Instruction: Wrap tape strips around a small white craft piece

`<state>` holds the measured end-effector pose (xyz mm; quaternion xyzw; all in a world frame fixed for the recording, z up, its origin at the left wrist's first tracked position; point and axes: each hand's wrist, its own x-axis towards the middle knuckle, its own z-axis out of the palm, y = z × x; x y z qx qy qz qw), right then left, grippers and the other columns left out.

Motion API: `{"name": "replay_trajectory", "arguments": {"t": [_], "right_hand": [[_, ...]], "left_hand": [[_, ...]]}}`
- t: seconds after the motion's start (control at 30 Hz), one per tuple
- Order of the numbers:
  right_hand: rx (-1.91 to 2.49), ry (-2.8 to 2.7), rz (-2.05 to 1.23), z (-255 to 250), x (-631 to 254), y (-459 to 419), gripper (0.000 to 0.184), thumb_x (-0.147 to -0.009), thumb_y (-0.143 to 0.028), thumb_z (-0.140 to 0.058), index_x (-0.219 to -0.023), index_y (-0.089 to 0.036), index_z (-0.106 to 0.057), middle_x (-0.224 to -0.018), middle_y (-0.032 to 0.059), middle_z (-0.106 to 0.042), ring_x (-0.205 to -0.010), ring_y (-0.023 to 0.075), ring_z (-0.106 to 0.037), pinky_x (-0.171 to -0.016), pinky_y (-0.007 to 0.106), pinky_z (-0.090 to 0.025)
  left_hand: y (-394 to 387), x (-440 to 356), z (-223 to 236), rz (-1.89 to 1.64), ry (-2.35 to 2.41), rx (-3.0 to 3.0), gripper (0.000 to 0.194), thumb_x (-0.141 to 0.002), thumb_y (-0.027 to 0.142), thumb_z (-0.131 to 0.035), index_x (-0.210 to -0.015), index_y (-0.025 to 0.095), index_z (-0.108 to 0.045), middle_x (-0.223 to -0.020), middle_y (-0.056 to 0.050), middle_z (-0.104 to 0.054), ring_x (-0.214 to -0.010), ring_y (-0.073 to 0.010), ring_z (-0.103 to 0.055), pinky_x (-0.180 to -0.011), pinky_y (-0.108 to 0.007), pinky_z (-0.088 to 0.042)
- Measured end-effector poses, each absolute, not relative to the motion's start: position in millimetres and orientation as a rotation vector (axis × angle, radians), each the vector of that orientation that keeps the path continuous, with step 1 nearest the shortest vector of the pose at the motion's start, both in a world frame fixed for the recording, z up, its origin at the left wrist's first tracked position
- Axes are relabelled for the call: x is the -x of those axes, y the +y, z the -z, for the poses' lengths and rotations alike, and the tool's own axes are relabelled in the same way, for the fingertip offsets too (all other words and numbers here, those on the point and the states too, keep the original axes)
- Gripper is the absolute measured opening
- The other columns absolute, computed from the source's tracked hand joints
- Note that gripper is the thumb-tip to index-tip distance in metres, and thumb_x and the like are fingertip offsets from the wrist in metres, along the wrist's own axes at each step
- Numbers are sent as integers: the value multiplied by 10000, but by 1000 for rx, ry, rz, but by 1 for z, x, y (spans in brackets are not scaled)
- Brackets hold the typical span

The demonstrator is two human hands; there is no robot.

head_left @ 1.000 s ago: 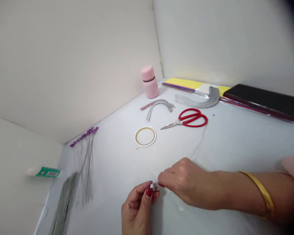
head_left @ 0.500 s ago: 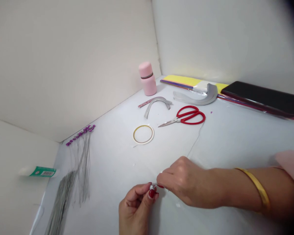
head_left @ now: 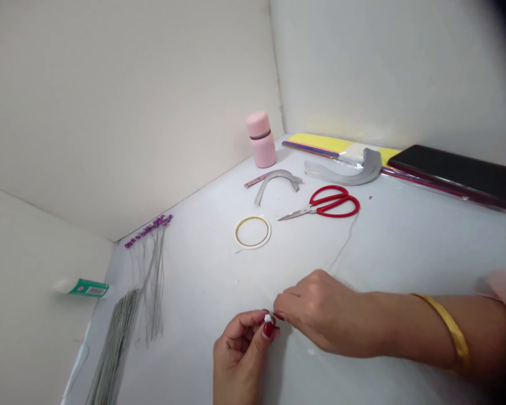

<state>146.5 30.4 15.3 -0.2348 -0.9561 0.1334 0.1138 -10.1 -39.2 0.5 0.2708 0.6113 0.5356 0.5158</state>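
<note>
Low in the view, my left hand [head_left: 242, 357] pinches a small whitish, silvery bit [head_left: 268, 319] between thumb and fingertips. My right hand [head_left: 316, 309] is closed just to the right, its fingertips almost touching that bit. A thin grey wire [head_left: 343, 243] runs from behind my right knuckles up towards the scissors and seems to be in that hand's grip; the fingers hide its end. Above my hands lies a narrow roll of white tape [head_left: 268, 237], and beyond it red-handled scissors [head_left: 336, 209], blades pointing left.
Grey wire stems [head_left: 113, 343] lie at left, some with purple tips [head_left: 152, 226]. A green-and-white tube [head_left: 88, 287] is at the left edge. Behind are a pink bottle [head_left: 263, 149], curved grey strips [head_left: 278, 175], a yellow sheet pack [head_left: 316, 140] and a black phone-like slab [head_left: 455, 171].
The whole scene sits slightly further right as the camera turns. Both hands keep almost the same pose, with the right fingertips still close to the whitish bit.
</note>
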Motion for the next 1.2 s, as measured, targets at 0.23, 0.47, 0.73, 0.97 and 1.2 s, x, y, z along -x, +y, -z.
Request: {"name": "replay_trajectory", "arguments": {"t": [0.23, 0.47, 0.73, 0.97, 1.2], "right_hand": [[674, -2812, -394, -14, -147, 31, 118, -791, -112, -399, -751, -180, -486, -694, -2, -599, -547, 123, -500, -473, 250, -219], [660, -2807, -359, -12, -147, 32, 131, -764, -83, -428, -749, -193, -498, -642, -25, -570, -505, 113, -468, -455, 255, -189], [546, -2815, -387, -12, -147, 33, 126, -808, -116, -428, -731, -194, -492, -650, -31, -530, -523, 110, -418, -478, 241, -241], [447, -2725, -557, -16, -147, 37, 159, -861, -164, -404, -760, -197, -522, -718, -23, -529, -637, 105, -448, -565, 207, -320], [451, -2649, -847, -18, -148, 37, 149, -850, -137, -412, -809, -187, -546, -765, -27, -580, -680, 84, -506, -627, 168, -371]], "left_hand": [[-39, 11, 0, -1298, 1426, -586, 194, -507, 251, -794, -651, 155, -705, -590, -19, -698, -545, -93, -607, -559, -140, -472], [-38, 11, 2, -1275, 1438, -603, 216, -523, 299, -786, -665, 158, -704, -597, -16, -693, -557, -85, -598, -552, -128, -460], [-37, 12, 0, -1201, 1460, -587, 221, -521, 310, -785, -634, 146, -686, -556, -7, -671, -512, -77, -572, -518, -135, -443], [-37, 16, 2, -1177, 1375, -600, 206, -556, 302, -769, -626, 128, -684, -519, -6, -650, -501, -75, -568, -518, -132, -433], [-38, 15, 3, -1214, 1334, -564, 194, -555, 285, -774, -619, 124, -687, -506, -7, -647, -492, -68, -570, -506, -117, -428]]}}
